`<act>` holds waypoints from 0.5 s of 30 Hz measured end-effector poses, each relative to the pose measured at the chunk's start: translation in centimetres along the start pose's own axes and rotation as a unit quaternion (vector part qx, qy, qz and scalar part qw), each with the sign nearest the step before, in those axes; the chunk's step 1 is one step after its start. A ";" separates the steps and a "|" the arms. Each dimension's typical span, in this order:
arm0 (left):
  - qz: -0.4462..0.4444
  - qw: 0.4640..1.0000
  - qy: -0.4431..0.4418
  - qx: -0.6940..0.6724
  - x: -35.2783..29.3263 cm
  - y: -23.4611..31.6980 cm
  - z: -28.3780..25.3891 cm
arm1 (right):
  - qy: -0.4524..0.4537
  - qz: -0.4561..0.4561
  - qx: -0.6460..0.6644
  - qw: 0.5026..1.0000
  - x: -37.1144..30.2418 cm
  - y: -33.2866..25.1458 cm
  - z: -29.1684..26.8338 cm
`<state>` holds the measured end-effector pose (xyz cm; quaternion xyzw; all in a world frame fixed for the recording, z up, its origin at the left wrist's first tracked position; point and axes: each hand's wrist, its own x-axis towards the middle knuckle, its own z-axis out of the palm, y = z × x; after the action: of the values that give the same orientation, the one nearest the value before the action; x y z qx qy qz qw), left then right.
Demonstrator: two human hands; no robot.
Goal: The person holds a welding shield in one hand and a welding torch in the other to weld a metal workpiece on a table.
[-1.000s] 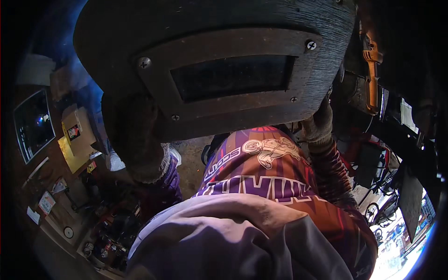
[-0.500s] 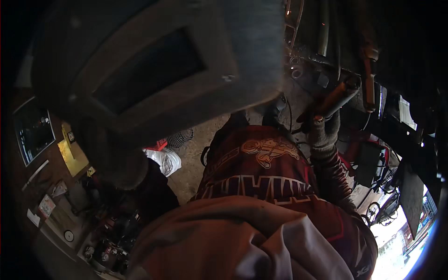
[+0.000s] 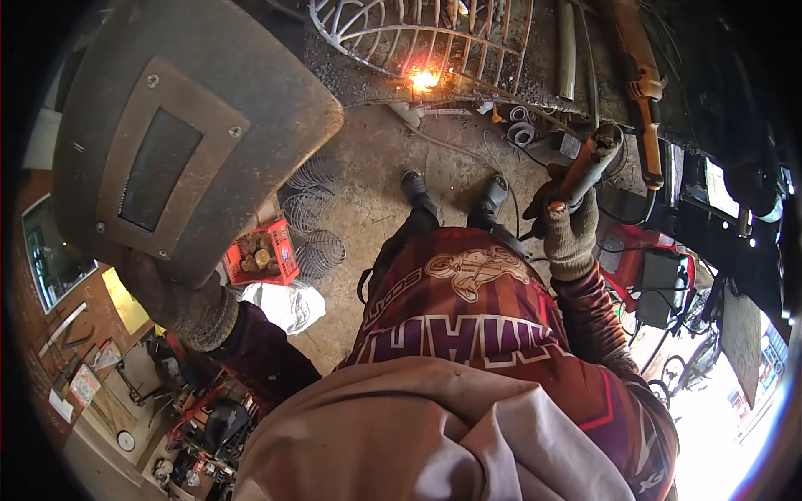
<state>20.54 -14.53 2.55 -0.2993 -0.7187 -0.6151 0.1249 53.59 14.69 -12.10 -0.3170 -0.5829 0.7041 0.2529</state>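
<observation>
My left hand (image 3: 188,309), in a knitted work glove, is closed at the lower end of a dark welding shield (image 3: 276,92) with a small rectangular window. The shield is held up at the upper left. My gloved right hand (image 3: 572,238) grips an electrode holder (image 3: 591,167), worn at its tip. From the holder a thin welding rod (image 3: 522,107) reaches up and left toward a bright orange glow (image 3: 423,80). This glow sits at the lower edge of a metal grille (image 3: 418,32) of curved and straight bars. The left fingers are partly hidden in shadow.
An angle grinder (image 3: 639,75) lies at the upper right, its cord hanging down. Beside the bench, a red basket (image 3: 286,250) with brownish lumps stands near coiled wire mesh (image 3: 322,255) and a white bag (image 3: 288,307). Cables cross the floor near my feet.
The shield has moved left and up, uncovering the grille and the glow. The scene has turned much brighter. My right hand stays almost in place with the electrode holder.
</observation>
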 end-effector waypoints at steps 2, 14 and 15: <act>0.087 0.985 -0.009 0.147 0.0 -0.4 0.4 | 0.020 -0.023 -0.033 0.999 0.0 0.2 0.8; -0.096 0.994 0.037 -0.042 1.0 -3.5 -2.5 | 0.064 -0.006 -0.059 0.996 -2.2 -0.1 1.2; 0.056 0.996 -0.034 0.060 1.2 -3.9 -2.7 | 0.048 0.005 -0.040 0.998 -2.2 0.0 0.9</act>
<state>16.79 -17.06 0.57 -0.3519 -0.7400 -0.5526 0.1524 54.42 12.55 -11.64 -0.3630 -0.5964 0.6655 0.2639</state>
